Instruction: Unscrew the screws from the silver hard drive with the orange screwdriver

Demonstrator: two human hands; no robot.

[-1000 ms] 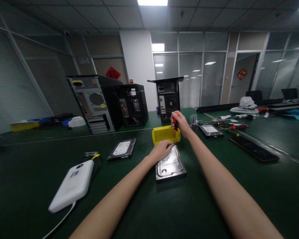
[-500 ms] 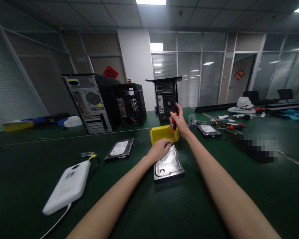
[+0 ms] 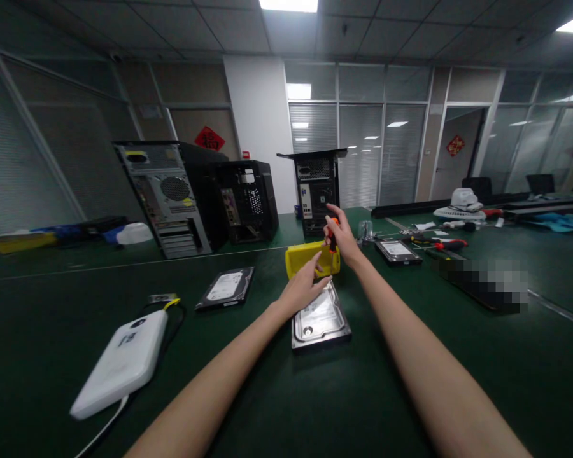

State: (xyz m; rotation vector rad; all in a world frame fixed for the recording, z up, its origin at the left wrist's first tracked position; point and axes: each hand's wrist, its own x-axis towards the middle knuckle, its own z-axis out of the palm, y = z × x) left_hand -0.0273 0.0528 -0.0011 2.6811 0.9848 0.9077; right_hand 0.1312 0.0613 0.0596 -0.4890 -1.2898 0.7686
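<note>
A silver hard drive [image 3: 321,318] lies on the green table in front of me. My left hand [image 3: 306,283] rests at its far left edge, index finger raised and thumb spread over the metal; it grips nothing. Above the far end, my right hand [image 3: 342,238] is closed around the orange and black handle of a screwdriver [image 3: 333,240]. The screwdriver stands upright, its shaft pointing down at the drive's far edge; the exact tip contact is too small to tell. Just behind the drive is a yellow case [image 3: 298,257], partly covered by both hands.
Left of me are another hard drive [image 3: 225,287] and a white power bank [image 3: 121,362] with cables. Computer cases [image 3: 160,197] stand at the back. A third drive [image 3: 397,251], pliers [image 3: 451,245] and a blurred dark object [image 3: 482,286] lie to the right.
My left index finger has lifted and the fingers have spread from their curled position by the screwdriver. The right hand keeps the screwdriver upright. The view has shifted slightly.
</note>
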